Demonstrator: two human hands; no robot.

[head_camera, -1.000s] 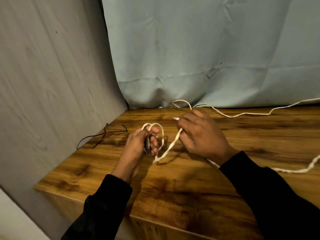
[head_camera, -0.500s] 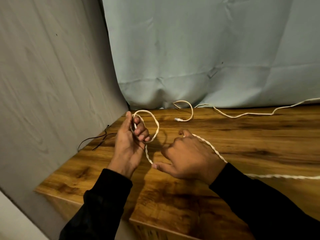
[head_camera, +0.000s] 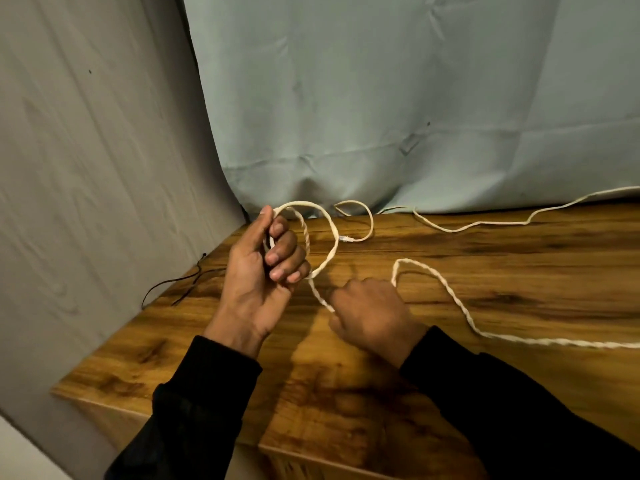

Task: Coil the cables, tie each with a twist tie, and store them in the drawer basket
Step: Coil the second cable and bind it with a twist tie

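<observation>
A white twisted cable (head_camera: 446,289) runs across the wooden table (head_camera: 519,258). My left hand (head_camera: 263,268) is raised above the table's left part, fingers closed on coiled loops of this cable (head_camera: 329,233). My right hand (head_camera: 370,313) is lower and to the right, pinching the strand that leads down from the coil. Past my right hand the cable arches up and trails off the right edge of view. A thin white cable (head_camera: 467,226) lies along the table's back edge, its plug end (head_camera: 346,239) curling behind the coil. No drawer basket is visible.
A thin black tie (head_camera: 180,282) lies at the table's left edge against the grey wood-grain wall (head_camera: 86,168). A pale blue cloth (head_camera: 398,98) hangs behind the table. The table's front edge (head_camera: 277,448) is near my forearms.
My left hand has risen and the loop it holds has grown larger. My right hand slid back along the cable toward me, and a slack arch has formed to its right.
</observation>
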